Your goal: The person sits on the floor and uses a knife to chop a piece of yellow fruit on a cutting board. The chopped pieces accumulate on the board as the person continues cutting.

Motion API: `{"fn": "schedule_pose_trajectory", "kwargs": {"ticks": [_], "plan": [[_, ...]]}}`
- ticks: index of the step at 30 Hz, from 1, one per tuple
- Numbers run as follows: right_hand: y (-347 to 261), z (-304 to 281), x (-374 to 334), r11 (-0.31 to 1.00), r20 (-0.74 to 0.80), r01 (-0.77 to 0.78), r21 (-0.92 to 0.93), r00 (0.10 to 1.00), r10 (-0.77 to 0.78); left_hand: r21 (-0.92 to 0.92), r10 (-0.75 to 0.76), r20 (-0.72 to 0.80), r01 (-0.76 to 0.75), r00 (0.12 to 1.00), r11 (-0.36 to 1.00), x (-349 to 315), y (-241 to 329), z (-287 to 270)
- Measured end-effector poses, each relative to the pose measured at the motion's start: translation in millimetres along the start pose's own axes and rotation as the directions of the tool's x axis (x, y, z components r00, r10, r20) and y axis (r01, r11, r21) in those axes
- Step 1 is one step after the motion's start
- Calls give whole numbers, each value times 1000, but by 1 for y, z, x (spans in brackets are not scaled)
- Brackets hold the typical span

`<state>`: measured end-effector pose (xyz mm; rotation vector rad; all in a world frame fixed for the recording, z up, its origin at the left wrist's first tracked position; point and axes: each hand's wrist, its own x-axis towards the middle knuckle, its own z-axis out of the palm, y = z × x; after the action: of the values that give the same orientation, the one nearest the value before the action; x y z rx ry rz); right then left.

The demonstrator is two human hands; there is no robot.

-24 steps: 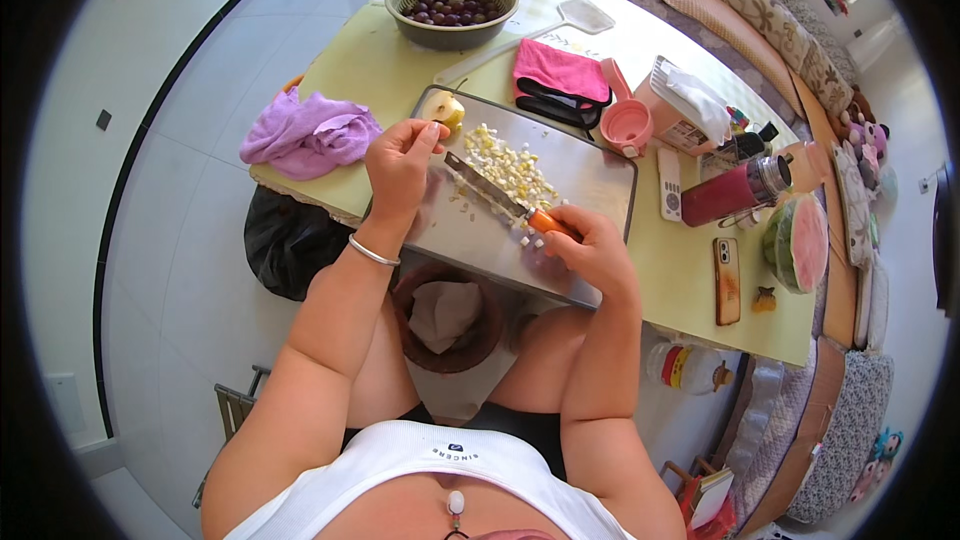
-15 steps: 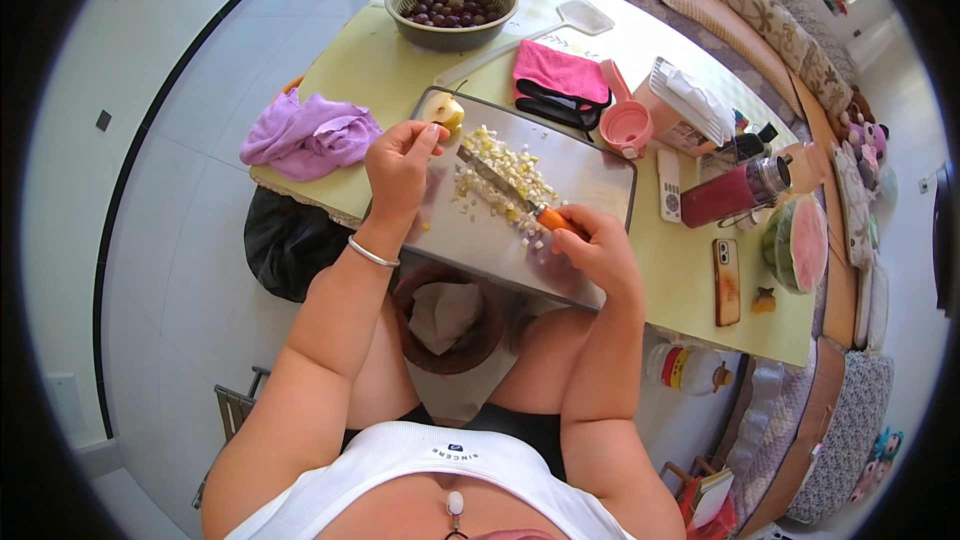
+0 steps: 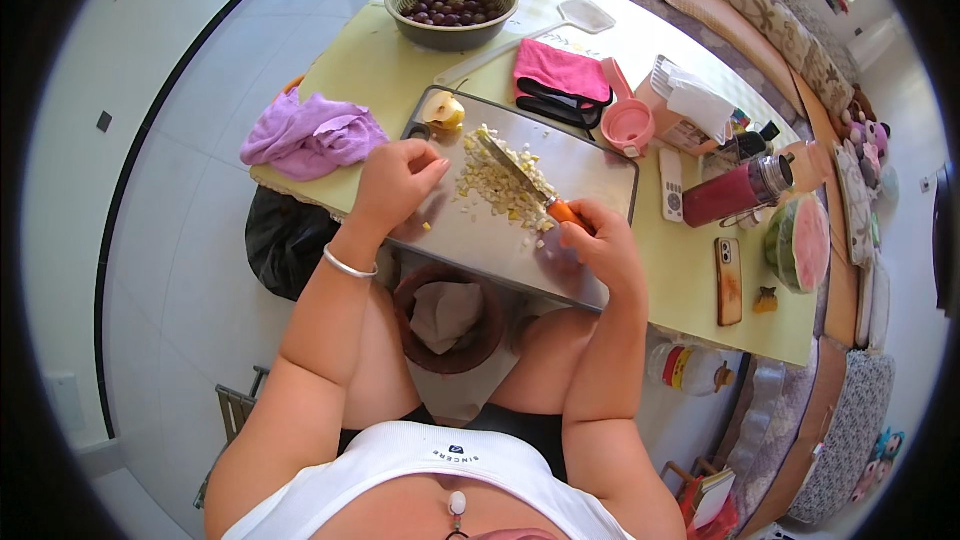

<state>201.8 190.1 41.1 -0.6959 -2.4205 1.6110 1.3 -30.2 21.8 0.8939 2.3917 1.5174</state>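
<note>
My right hand (image 3: 603,248) grips a kitchen knife (image 3: 513,164) by its orange handle. The blade lies slanted over a pile of finely chopped pear (image 3: 497,185) on a metal cutting board (image 3: 575,168) with a dark rim. At the board's left edge my left hand (image 3: 400,180) hovers with fingers curled together, and nothing shows in them. Just beyond it, in the board's far left corner, rests a cut pear piece (image 3: 442,111) with its stem, touched by neither hand.
A colander of dark grapes (image 3: 452,32), a fly swatter (image 3: 585,15) and a pink cloth (image 3: 562,70) lie farther back. Purple towel (image 3: 315,135) at left. At right are a pink cup (image 3: 627,127), bottle (image 3: 735,192), phone (image 3: 728,282) and watermelon (image 3: 797,243). A bin (image 3: 405,325) stands below.
My left hand has drawn back toward me and a little left, away from the pear piece. The knife has shifted slightly right and away from me over the chopped pear.
</note>
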Motion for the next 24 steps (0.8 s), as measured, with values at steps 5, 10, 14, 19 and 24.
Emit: {"fn": "schedule_pose_trajectory", "kwargs": {"ticks": [5,10,14,19,24], "plan": [[-3,-1,-3,983,-42,-56,175,997,65,214,-18,152,-15,988,977,-17,9,-19],[2,3,3,999,-54,15,32,998,-13,63,-6,356,-18,935,998,-26,8,-6],[-8,4,3,978,-92,-47,202,994,66,-250,131,277,-61,952,966,-24,4,20],[3,3,4,997,-89,-37,75,995,44,49,231,79,-235,970,971,-8,12,20],[0,1,3,981,-154,-41,189,986,71,246,414,88,-422,906,873,0,-2,33]]}}
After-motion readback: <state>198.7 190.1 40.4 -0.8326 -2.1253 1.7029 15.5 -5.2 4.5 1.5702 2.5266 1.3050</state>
